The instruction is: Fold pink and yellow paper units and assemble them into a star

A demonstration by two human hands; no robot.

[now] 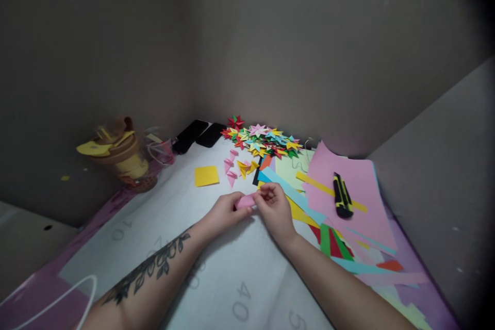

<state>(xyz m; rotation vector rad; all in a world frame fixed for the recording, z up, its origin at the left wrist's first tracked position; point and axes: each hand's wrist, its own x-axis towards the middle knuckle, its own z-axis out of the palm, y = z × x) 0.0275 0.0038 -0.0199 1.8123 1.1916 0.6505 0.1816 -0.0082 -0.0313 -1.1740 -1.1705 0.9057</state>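
A small piece of pink paper (245, 201) is held between both hands over the middle of the white sheet (232, 258). My left hand (228, 211) pinches its left end, thumb in front. The thumb and index finger of my right hand (274, 210) close on its right end, the other fingers curled. Just beyond the hands lie several small folded pink pieces (231, 177) and folded yellow pieces (244, 168). To their left is a flat yellow paper square (206, 176).
Behind is a pile of colourful folded paper stars (259, 136). A black and yellow cutter (342, 196) rests on pink sheets (363, 180) at the right, near coloured strips (297, 193). Two dark phones (191, 134) and a pot (124, 157) stand at the back left.
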